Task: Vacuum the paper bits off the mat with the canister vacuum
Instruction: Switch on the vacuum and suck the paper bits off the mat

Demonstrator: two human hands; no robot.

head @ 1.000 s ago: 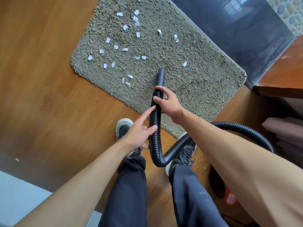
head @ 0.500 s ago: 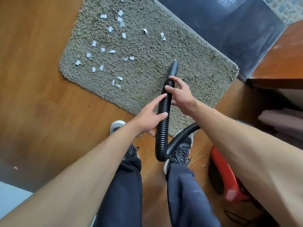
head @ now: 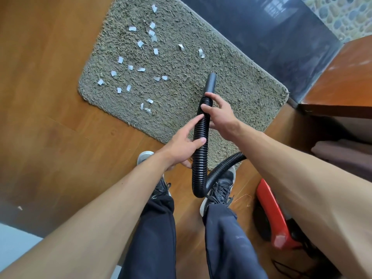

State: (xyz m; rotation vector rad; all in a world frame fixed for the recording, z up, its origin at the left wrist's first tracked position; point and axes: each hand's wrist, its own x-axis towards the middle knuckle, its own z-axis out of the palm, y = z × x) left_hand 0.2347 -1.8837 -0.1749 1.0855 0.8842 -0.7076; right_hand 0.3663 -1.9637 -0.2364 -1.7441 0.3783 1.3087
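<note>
A grey shaggy mat (head: 241,85) lies on the wooden floor, with several white paper bits (head: 141,69) scattered over its left half. I hold a black ribbed vacuum hose (head: 200,158) upright over the mat's near edge. Its smooth nozzle (head: 210,82) points at a bare patch of mat, right of the paper. My right hand (head: 220,114) grips the hose just below the nozzle. My left hand (head: 184,147) wraps the hose lower down, index finger stretched along it. The red canister (head: 270,216) sits on the floor at the lower right, partly hidden by my right arm.
My two feet in dark sneakers (head: 219,188) stand at the mat's near edge, with the hose looping between them. A dark glossy panel (head: 271,37) borders the mat's far side. A wooden furniture piece (head: 342,83) stands at the right. A thin cord (head: 281,266) lies beside the canister.
The nozzle and both hands have shifted right across the mat, away from the paper bits. One paper bit that lay right of the nozzle a second ago is no longer visible. The canister came into view.
</note>
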